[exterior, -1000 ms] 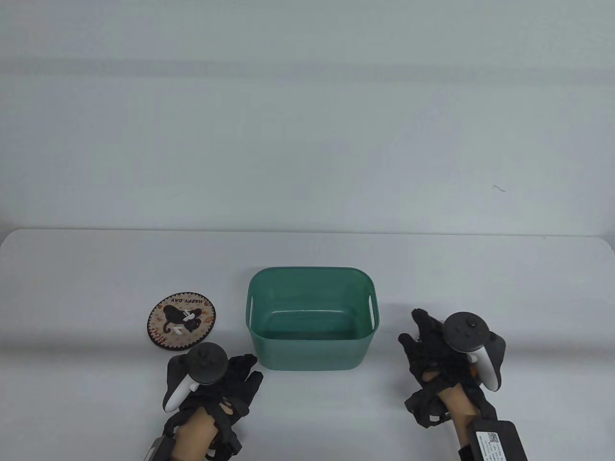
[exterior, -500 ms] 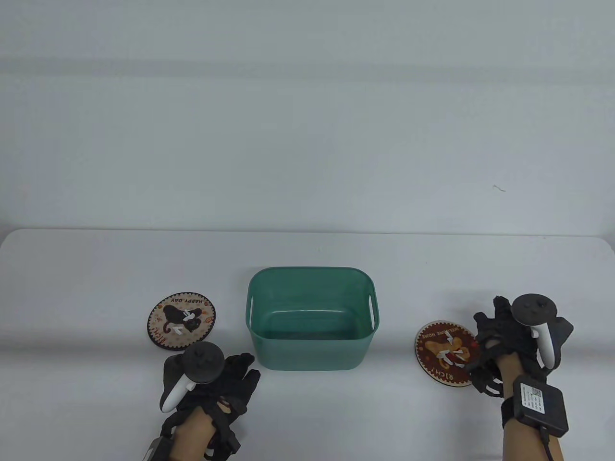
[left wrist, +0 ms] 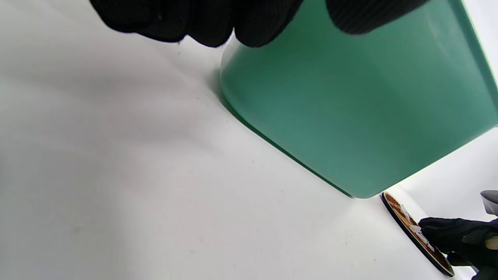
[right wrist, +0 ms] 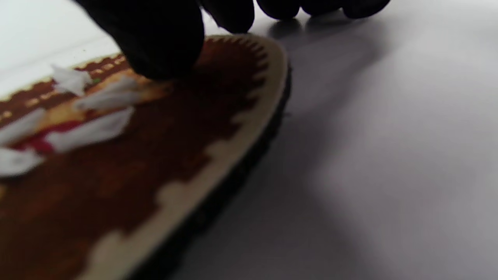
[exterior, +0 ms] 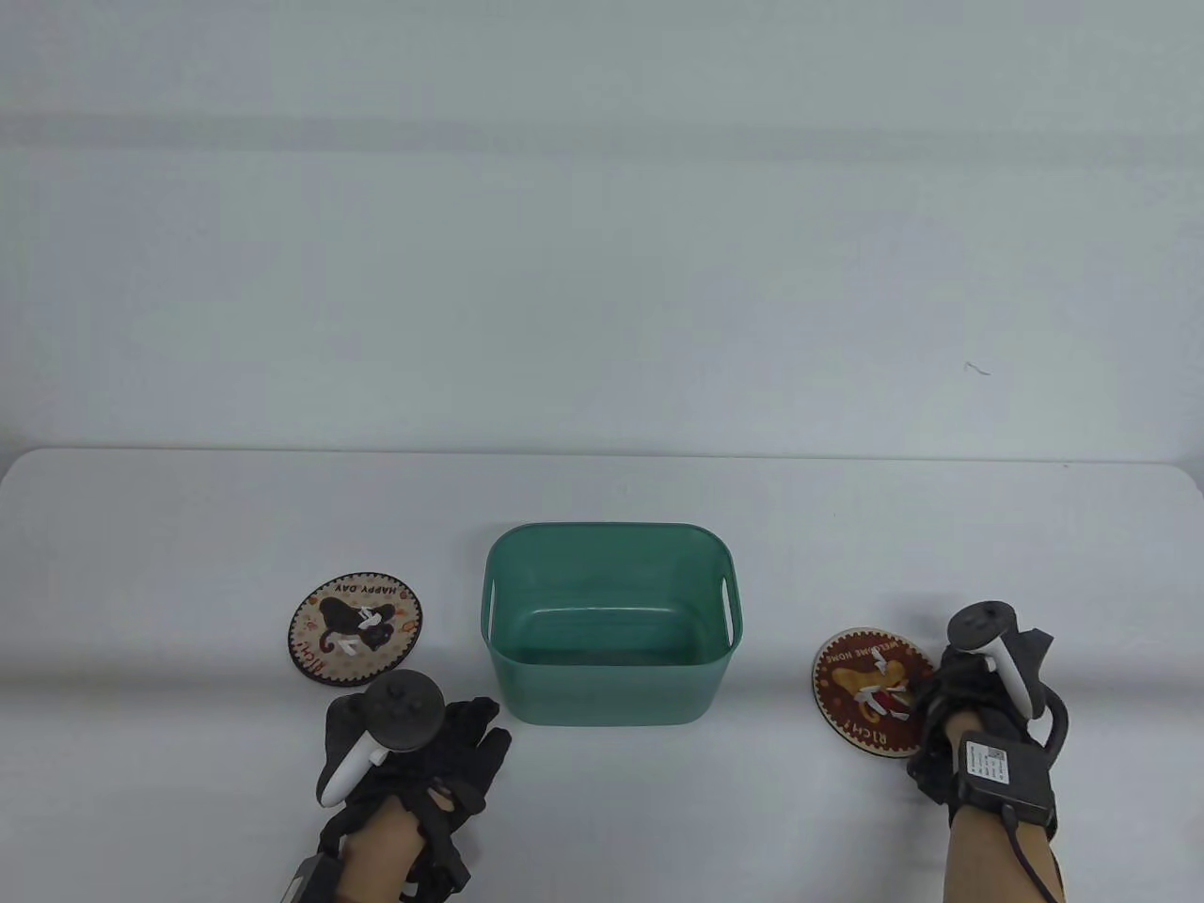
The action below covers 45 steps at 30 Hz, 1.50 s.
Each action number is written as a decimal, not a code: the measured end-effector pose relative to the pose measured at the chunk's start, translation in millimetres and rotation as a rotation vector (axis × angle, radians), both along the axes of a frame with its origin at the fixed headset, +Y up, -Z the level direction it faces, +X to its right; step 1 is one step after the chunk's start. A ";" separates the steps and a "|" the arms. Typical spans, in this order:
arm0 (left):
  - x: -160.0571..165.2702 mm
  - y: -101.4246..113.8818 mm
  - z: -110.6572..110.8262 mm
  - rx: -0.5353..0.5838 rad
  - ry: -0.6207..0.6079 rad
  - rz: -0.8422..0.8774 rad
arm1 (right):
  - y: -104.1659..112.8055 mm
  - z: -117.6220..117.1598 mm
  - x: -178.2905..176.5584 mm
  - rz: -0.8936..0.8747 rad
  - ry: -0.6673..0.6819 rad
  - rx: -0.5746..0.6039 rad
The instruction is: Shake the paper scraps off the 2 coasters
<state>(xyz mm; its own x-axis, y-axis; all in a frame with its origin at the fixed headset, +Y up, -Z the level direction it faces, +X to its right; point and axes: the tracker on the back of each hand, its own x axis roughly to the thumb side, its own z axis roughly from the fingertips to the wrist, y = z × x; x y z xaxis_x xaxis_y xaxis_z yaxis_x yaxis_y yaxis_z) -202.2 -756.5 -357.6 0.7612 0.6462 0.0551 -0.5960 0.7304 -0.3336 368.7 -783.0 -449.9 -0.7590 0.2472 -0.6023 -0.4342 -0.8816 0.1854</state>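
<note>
Two round coasters lie on the white table, one on each side of a green bin [exterior: 609, 691]. The left coaster [exterior: 324, 649], printed with a black cat, carries white paper scraps [exterior: 362, 625]. The red-brown right coaster [exterior: 847, 701] also bears scraps [exterior: 879, 694]. My right hand [exterior: 945, 691] is turned on its side at that coaster's right rim. In the right wrist view the thumb [right wrist: 155, 42] presses on the coaster [right wrist: 116, 186] beside the scraps [right wrist: 93, 130], while the fingertips [right wrist: 280, 7] touch the table just past the rim. My left hand [exterior: 470, 729] rests flat by the bin's front left corner, holding nothing.
The bin's green wall [left wrist: 350, 109] fills the left wrist view, with the right coaster [left wrist: 408, 223] and right hand [left wrist: 455, 233] seen past it. The table's far edge [exterior: 602, 453] runs behind the bin, against a pale wall.
My right hand swung right off the coaster it covered, then dropped back and turned onto its side, setting its thumb on the coaster's right rim. The left hand barely moved.
</note>
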 end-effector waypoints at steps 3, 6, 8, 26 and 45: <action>1.4 0.6 -0.1 0.001 -0.006 0.002 | 1.1 0.2 -6.1 0.021 0.003 0.044; 2.4 -0.1 -0.6 -0.004 -0.013 0.004 | 2.3 0.4 -9.3 0.022 -0.009 0.080; 3.3 -0.7 -0.7 -0.009 -0.017 0.001 | 4.7 0.2 -10.6 0.026 -0.009 0.115; 7.2 6.4 3.7 0.002 -0.039 0.056 | 0.1 54.4 17.5 -0.514 -0.285 0.255; 33.2 10.8 14.0 0.006 -0.118 0.357 | 111.5 85.8 -67.9 -1.073 -0.082 0.729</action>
<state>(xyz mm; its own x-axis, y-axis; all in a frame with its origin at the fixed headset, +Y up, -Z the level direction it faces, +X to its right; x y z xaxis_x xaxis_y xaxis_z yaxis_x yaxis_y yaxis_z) -169.0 -745.7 -343.7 0.4758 0.8694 0.1333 -0.7714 0.4853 -0.4117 300.8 -671.4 -364.1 0.0530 0.9928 -0.1077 -0.9688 0.0250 -0.2467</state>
